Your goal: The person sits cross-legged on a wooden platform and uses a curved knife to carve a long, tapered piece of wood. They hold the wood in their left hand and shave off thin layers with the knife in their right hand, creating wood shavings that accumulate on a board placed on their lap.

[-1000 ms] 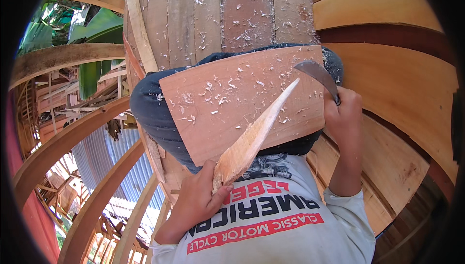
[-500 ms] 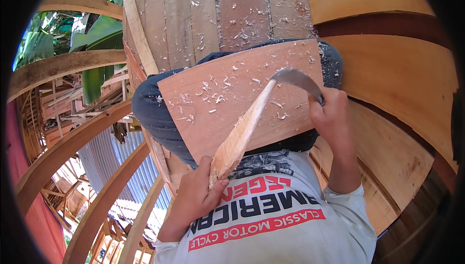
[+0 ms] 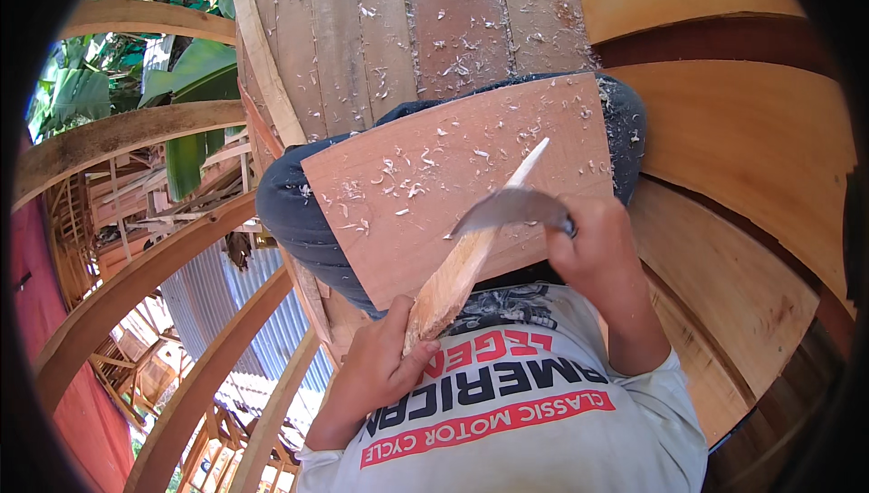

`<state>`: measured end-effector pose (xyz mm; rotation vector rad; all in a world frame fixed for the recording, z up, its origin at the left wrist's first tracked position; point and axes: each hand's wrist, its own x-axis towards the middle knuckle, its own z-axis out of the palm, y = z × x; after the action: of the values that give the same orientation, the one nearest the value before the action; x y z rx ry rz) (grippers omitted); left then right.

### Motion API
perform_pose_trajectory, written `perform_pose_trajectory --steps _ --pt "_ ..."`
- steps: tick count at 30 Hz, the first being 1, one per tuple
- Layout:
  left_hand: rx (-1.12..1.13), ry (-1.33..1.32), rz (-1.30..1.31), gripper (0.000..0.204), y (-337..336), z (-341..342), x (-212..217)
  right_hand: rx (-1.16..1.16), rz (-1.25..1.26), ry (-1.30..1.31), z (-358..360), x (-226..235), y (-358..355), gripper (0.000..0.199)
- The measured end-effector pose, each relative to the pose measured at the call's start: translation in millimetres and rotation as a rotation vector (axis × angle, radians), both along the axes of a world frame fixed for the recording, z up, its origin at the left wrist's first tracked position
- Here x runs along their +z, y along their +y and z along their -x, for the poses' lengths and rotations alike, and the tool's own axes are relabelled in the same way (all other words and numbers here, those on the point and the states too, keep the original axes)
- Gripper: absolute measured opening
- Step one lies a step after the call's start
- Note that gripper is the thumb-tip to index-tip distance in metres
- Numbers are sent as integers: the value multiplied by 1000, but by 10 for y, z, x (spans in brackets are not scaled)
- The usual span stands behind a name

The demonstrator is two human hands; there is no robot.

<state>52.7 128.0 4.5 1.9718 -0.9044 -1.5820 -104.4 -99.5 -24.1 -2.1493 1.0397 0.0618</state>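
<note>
My left hand (image 3: 385, 362) grips the thick, rough end of a pale piece of wood (image 3: 460, 274) close to my belly. The piece slants up and away to the right and narrows to a sharp tip. In my right hand (image 3: 597, 244) is a knife with a curved, sickle-like blade (image 3: 514, 208); its handle is mostly hidden in my closed fingers. The blade lies across the middle of the wood. Beneath both, a flat reddish-brown board (image 3: 362, 208) rests over my crossed legs, sprinkled with curled shavings.
More shavings lie on the plank floor (image 3: 380, 31) beyond my knees. Wide wooden boards (image 3: 733, 131) form a wall at the right. On the left, wooden slats (image 3: 208, 366) make an open railing, with leaves and corrugated metal sheets (image 3: 235, 303) outside.
The knife in my right hand has come from the wood's tip down toward me, to its middle. My left hand keeps its hold on the thick end.
</note>
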Motion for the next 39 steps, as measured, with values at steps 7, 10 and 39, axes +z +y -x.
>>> perform_pose_trajectory --steps 7,10,39 --pt "0 82 9 45 -57 -45 20 58 26 -67 -29 74 104 15" --pt "40 148 -66 44 21 -70 30 -275 17 64 51 -18 -350 15" --pt "208 485 16 73 56 -18 -214 156 -12 -45 -77 146 118 14"
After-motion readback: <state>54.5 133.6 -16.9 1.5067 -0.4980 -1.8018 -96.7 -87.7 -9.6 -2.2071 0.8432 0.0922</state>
